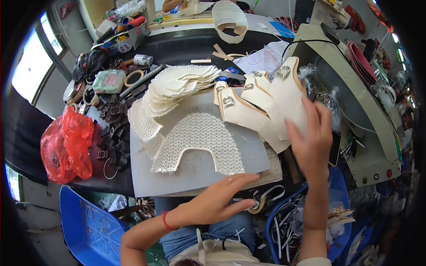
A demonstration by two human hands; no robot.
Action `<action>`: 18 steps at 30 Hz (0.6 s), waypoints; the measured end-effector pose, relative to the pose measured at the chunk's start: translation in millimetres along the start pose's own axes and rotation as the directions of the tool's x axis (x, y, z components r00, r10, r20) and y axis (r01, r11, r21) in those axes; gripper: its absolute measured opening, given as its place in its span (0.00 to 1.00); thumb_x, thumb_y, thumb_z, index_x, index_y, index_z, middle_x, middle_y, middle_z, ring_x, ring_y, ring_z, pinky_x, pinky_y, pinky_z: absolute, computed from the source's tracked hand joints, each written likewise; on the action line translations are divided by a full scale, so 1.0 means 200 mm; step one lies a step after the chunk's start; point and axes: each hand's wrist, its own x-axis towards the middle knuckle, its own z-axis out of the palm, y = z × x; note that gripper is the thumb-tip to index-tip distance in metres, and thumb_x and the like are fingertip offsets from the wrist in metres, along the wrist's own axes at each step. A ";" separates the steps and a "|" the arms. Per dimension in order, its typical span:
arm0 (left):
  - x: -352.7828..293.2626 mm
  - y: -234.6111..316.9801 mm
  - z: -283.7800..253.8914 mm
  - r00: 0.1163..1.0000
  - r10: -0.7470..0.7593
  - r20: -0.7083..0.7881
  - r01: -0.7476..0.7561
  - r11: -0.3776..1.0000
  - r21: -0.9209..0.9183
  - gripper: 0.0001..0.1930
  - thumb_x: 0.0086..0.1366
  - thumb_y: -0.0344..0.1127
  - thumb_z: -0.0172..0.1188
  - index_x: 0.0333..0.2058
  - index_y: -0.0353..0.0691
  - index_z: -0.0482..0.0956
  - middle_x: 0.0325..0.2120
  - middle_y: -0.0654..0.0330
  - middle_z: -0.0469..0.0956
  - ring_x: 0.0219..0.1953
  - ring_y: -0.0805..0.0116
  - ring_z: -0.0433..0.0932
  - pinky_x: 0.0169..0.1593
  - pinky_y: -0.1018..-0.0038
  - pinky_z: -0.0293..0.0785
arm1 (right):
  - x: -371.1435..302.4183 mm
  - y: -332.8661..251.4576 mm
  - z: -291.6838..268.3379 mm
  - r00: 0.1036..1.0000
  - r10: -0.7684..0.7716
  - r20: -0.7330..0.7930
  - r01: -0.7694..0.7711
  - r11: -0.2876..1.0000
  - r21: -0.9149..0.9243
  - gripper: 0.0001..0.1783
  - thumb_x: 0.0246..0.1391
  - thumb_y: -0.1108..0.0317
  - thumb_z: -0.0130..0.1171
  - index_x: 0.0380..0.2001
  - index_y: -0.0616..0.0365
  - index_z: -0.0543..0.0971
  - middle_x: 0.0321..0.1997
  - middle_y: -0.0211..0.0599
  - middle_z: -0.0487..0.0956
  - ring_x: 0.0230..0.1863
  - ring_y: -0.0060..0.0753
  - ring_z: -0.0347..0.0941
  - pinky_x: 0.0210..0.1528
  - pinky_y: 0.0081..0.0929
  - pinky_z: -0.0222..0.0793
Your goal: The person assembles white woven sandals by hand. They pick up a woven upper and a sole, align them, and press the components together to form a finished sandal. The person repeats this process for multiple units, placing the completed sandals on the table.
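Head view: L hand (pixel 224 195) is over the near edge of the mat (pixel 146 184), fingers loose, grasping nothing. R hand (pixel 313 139) is by mat's right edge, at the cream buckled pcs (pixel 246 111); it's motion-blurred, so can't tell if it grips the rightmost one or just touches it. Those pcs fan over mat's far right part, overlapping, lower ones partly hidden. Woven U-shaped pc (pixel 199 133) lies flat mid-mat, cutout facing near side; woven stack (pixel 177 84) is at mat's far left, lower layers mostly covered. Contents of red bag (pixel 66 146), left of mat, can't be made out; dark straps (pixel 113 115) btwn the two are a tangle. Beyond mat, another person's arm (pixel 171 5) is cut off at top.

Surface: black worktop (pixel 186 46) under mat, cluttered. Room: beige machine (pixel 377 153) right of mat; blue bin (pixel 73 217) below mat's left corner; 2nd bin (pixel 339 181), w/ strips & scraps, below right, partly behind R forearm. Bright window (pixel 29 66) far left of mat.
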 end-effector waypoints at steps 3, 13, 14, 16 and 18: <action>0.00 -0.06 0.13 0.949 -0.272 -0.161 -0.006 0.493 -0.870 0.26 0.64 0.41 0.54 0.56 0.35 0.61 0.51 0.53 0.69 0.53 0.63 0.69 0.54 0.68 0.68 | -0.26 -0.33 -0.16 0.989 0.022 0.143 -0.047 0.984 0.171 0.33 0.36 0.72 0.69 0.50 0.62 0.70 0.41 0.44 0.67 0.40 0.44 0.69 0.36 0.32 0.70; -0.40 -0.07 0.16 0.901 -0.434 -0.022 0.258 0.575 -0.777 0.19 0.65 0.34 0.52 0.52 0.32 0.68 0.42 0.61 0.75 0.42 0.79 0.72 0.45 0.81 0.69 | -0.49 -0.50 -0.18 0.897 -0.208 0.390 0.002 0.884 0.467 0.24 0.35 0.68 0.69 0.41 0.55 0.77 0.44 0.35 0.71 0.47 0.41 0.66 0.47 0.38 0.59; -0.43 -0.03 0.15 0.884 -0.468 -0.002 0.273 0.520 -0.809 0.19 0.65 0.36 0.51 0.52 0.32 0.69 0.41 0.62 0.76 0.41 0.79 0.71 0.44 0.82 0.68 | -0.48 -0.53 -0.16 0.875 -0.279 0.396 0.064 0.877 0.476 0.23 0.35 0.68 0.69 0.41 0.54 0.77 0.45 0.35 0.71 0.48 0.40 0.66 0.48 0.39 0.59; -0.49 0.01 0.12 0.847 -0.530 0.033 0.283 0.399 -0.872 0.19 0.66 0.40 0.49 0.50 0.33 0.72 0.40 0.64 0.76 0.40 0.81 0.71 0.42 0.83 0.67 | -0.46 -0.58 -0.12 0.808 -0.427 0.406 0.196 0.844 0.499 0.23 0.35 0.68 0.68 0.40 0.53 0.77 0.46 0.34 0.71 0.49 0.39 0.65 0.49 0.39 0.57; -0.57 -0.03 0.15 0.746 -0.656 0.111 0.341 0.234 -0.910 0.20 0.66 0.46 0.47 0.47 0.37 0.75 0.37 0.67 0.77 0.37 0.82 0.70 0.38 0.83 0.63 | -0.45 -0.61 -0.11 0.756 -0.508 0.413 0.249 0.806 0.537 0.20 0.37 0.67 0.65 0.39 0.52 0.77 0.47 0.32 0.72 0.49 0.36 0.66 0.51 0.42 0.56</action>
